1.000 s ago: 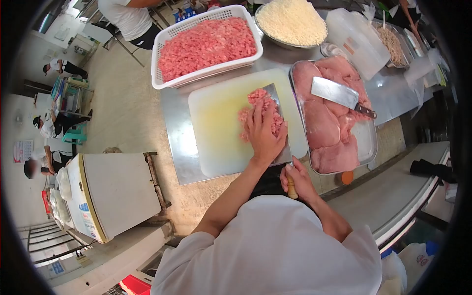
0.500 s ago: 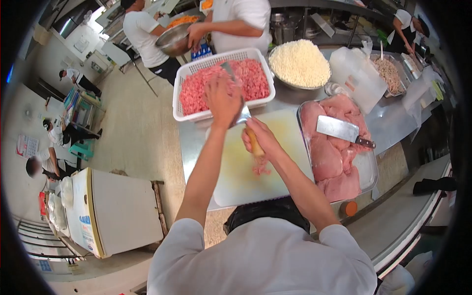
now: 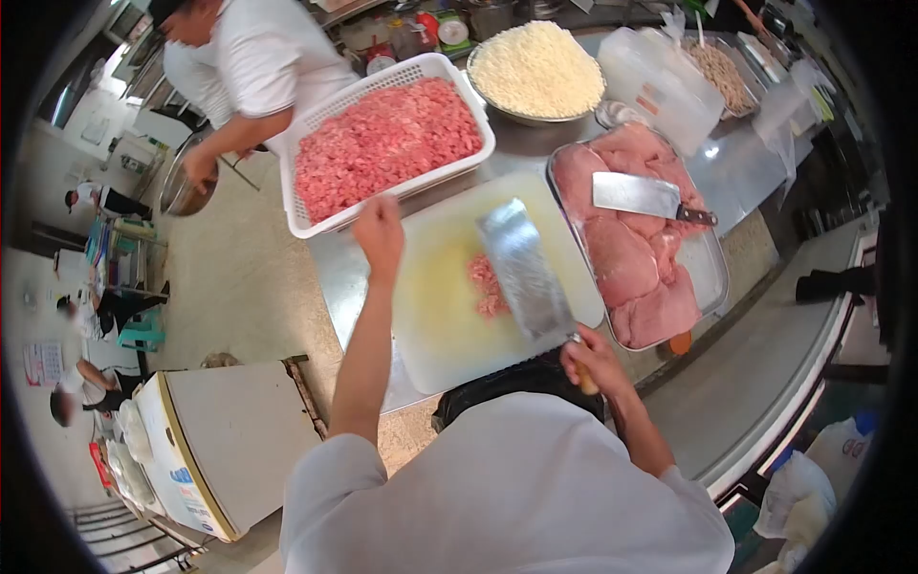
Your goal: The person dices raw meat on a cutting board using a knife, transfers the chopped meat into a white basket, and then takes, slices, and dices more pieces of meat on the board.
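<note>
My right hand (image 3: pixel 595 362) grips the wooden handle of a broad cleaver (image 3: pixel 528 277). Its blade lies low over the white cutting board (image 3: pixel 435 335), right beside a small heap of minced meat (image 3: pixel 487 285). At the board's left edge, my left hand (image 3: pixel 380 234) is closed in a loose fist, and I see nothing in it. Just beyond that fist stands a white plastic basket (image 3: pixel 298 215) filled with pink minced meat (image 3: pixel 387 143).
Right of the board, a metal tray (image 3: pixel 715 287) carries slabs of raw meat (image 3: pixel 622 251) with a second cleaver (image 3: pixel 636 194) on top. Behind are a heaped bowl of white shreds (image 3: pixel 537 72) and a plastic container (image 3: pixel 660 86). A co-worker (image 3: pixel 273 67) holds a metal bowl (image 3: pixel 177 187) at the left.
The cleaver has come back from the basket to the board. My left hand has left the meat and closed. The co-worker with the metal bowl has moved left.
</note>
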The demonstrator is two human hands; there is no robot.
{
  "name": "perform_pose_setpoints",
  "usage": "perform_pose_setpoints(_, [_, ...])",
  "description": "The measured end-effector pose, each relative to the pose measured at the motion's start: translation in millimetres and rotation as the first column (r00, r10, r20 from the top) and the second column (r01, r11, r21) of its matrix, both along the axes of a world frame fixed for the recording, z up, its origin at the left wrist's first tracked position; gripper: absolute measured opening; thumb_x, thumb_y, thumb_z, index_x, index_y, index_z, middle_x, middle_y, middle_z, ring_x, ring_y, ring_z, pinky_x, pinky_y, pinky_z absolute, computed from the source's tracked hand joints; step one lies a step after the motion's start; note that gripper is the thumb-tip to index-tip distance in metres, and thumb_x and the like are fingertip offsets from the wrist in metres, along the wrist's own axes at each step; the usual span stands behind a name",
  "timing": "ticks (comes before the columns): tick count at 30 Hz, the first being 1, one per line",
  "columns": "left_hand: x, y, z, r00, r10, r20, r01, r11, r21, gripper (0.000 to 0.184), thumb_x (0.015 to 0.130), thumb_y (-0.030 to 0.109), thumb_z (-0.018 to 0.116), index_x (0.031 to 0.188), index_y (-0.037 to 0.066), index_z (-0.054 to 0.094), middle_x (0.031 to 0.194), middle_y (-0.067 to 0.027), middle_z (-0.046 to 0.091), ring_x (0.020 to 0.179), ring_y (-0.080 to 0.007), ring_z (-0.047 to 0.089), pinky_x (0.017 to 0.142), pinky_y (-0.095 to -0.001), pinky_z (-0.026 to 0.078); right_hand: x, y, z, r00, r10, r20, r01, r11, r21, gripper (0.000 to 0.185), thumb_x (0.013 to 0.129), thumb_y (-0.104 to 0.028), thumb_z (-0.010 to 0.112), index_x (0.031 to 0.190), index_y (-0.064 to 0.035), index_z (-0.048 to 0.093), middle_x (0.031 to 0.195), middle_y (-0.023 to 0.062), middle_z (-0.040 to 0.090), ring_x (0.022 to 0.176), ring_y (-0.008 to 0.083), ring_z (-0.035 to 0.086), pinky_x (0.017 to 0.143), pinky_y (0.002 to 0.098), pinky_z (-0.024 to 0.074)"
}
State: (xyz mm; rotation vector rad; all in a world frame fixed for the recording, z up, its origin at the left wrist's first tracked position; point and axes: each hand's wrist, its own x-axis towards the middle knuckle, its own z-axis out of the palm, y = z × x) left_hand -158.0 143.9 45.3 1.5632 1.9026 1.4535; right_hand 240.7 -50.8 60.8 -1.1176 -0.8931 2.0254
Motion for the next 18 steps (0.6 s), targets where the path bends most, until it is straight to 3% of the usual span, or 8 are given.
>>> perform_pose_setpoints(1, [14,-17,-34,0.993,-0.104,0.061,0.108,0.992,-0.064,0.023,0.101,0.02,0.065,0.11,0.0,0.071,0.109,-0.0194,0.072,0.106,-0.0359,0.066,0.101,-0.0463,0.049,18,-15,-6,0.999,-0.042,0.018,0.042,0.999,-0.025,0.026,0.105,-0.025,0.064,0.121,-0.0049,0.061,0.075,0.0042,0.059,0.057,0.0118,0.056,0.052,0.0256,0.0473])
perform_pose_setpoints(3, [50,-36,-76,0.967,-0.129,-0.218,0.132,0.991,0.002,0.043,0.104,0.027,0.061,0.138,0.0,0.061,0.14,-0.0233,0.062,0.135,-0.0388,0.055,0.117,-0.0494,0.038,43,-39,-16,0.992,-0.112,0.053,0.116,0.991,-0.067,0.027,0.105,-0.027,0.064,0.12,-0.0054,0.061,0.074,0.0042,0.058,0.057,0.0124,0.056,0.053,0.0257,0.048])
perform_pose_setpoints(5, [81,-45,-83,0.821,-0.229,-0.522,0.165,0.972,-0.166,0.061,0.106,0.033,0.056,0.156,0.0,0.044,0.163,-0.0238,0.04,0.154,-0.0397,0.034,0.127,-0.053,0.024,55,-49,-27,0.986,-0.15,0.068,0.154,0.986,-0.057,0.027,0.105,-0.029,0.064,0.119,-0.0062,0.06,0.074,0.0042,0.058,0.057,0.0128,0.056,0.053,0.0263,0.048])
perform_pose_setpoints(7, [108,-47,-80,0.792,-0.437,-0.427,0.369,0.899,-0.236,0.065,0.106,0.038,0.053,0.157,-0.001,0.042,0.168,-0.0242,0.034,0.158,-0.0408,0.028,0.128,-0.0566,0.02,61,-50,-40,0.984,-0.166,0.068,0.17,0.984,-0.056,0.027,0.105,-0.03,0.064,0.118,-0.007,0.06,0.075,0.0042,0.058,0.057,0.013,0.057,0.053,0.0267,0.0482])
perform_pose_setpoints(10, [125,-79,-65,0.692,-0.635,-0.343,0.58,0.773,-0.259,0.066,0.105,0.034,0.056,0.158,-0.001,0.041,0.166,-0.0241,0.036,0.156,-0.043,0.03,0.127,-0.0594,0.021,63,-36,-51,0.988,-0.14,0.061,0.144,0.988,-0.059,0.026,0.105,-0.03,0.064,0.119,-0.008,0.06,0.075,0.004,0.058,0.058,0.013,0.057,0.053,0.0269,0.0485])
perform_pose_setpoints(13, [122,-113,-56,0.682,-0.647,-0.341,0.574,0.763,-0.298,0.069,0.103,0.032,0.059,0.159,-0.002,0.038,0.166,-0.0264,0.035,0.155,-0.0468,0.03,0.126,-0.0597,0.022,61,-26,-50,0.993,-0.076,0.091,0.085,0.992,-0.091,0.026,0.106,-0.03,0.063,0.119,-0.0086,0.059,0.076,0.0034,0.058,0.059,0.0125,0.057,0.054,0.0271,0.0485])
perform_pose_setpoints(18, [173,-153,-59,0.934,-0.199,-0.298,0.148,0.972,-0.184,0.067,0.102,0.028,0.063,0.157,-0.004,0.041,0.164,-0.0291,0.036,0.152,-0.05,0.033,0.125,-0.0567,0.025,16,-10,-33,0.969,0.205,0.138,-0.192,0.976,-0.098,0.026,0.107,-0.03,0.061,0.119,-0.0072,0.059,0.075,0.0017,0.057,0.059,0.0112,0.056,0.054,0.0273,0.0473])
